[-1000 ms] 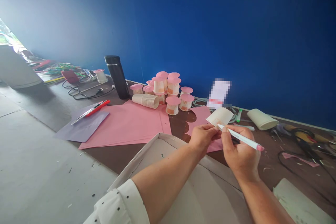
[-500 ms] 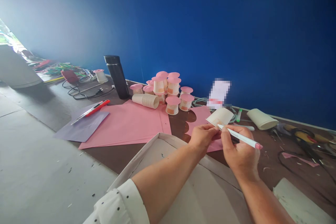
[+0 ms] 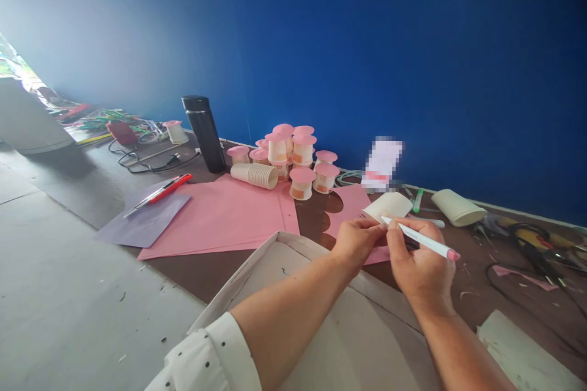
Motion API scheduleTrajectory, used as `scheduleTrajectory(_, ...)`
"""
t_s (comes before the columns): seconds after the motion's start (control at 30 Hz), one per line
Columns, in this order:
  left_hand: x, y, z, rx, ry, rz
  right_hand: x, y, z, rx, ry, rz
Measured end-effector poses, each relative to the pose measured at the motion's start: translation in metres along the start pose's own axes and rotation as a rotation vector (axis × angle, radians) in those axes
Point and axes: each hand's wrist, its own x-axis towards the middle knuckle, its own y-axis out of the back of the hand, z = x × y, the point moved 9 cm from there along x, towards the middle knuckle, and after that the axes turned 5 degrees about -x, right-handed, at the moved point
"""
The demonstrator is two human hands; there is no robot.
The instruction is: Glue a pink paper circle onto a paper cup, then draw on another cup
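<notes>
A white paper cup (image 3: 389, 205) lies tilted in my left hand (image 3: 356, 244), whose fingers are closed on its rim side. My right hand (image 3: 419, 266) grips a white marker (image 3: 424, 239) with a pink end. The marker's tip meets the cup's side, close to my left fingertips. Under and behind the hands lies pink paper (image 3: 351, 203) with round pieces cut from its edge. Several small cup houses (image 3: 301, 184) with pink disc tops and drawn orange doors stand stacked beyond my left hand.
A stack of paper cups (image 3: 254, 175) lies on pink sheets (image 3: 215, 220). Left are a red utility knife (image 3: 160, 194) on purple paper (image 3: 144, 223) and a black flask (image 3: 205, 134). Right are a larger cup (image 3: 457, 208), a green-capped marker (image 3: 417, 201) and cables (image 3: 534, 250). A shallow cardboard tray (image 3: 279, 269) is in front.
The cup has turned and shifted slightly to the right in my left hand, and the drawn patch on its side shows less. The marker stays at the cup with only a slight shift.
</notes>
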Motion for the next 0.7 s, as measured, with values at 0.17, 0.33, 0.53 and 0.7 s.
scheduleTrajectory(0.17,0.0,0.0,-0.001,0.03,-0.003,0.003,0.0,0.001,0.0,-0.007,-0.005,0.006)
scheduleTrajectory(0.33,0.0,-0.002,0.0,-0.059,0.013,-0.016,-0.001,0.003,0.006,0.054,-0.028,0.04)
scheduleTrajectory(0.53,0.001,-0.003,0.001,-0.169,0.0,-0.057,0.0,0.003,0.01,0.085,-0.049,0.047)
scheduleTrajectory(0.7,0.003,-0.005,0.0,-0.193,0.003,-0.065,-0.001,0.001,0.009,0.079,-0.056,0.022)
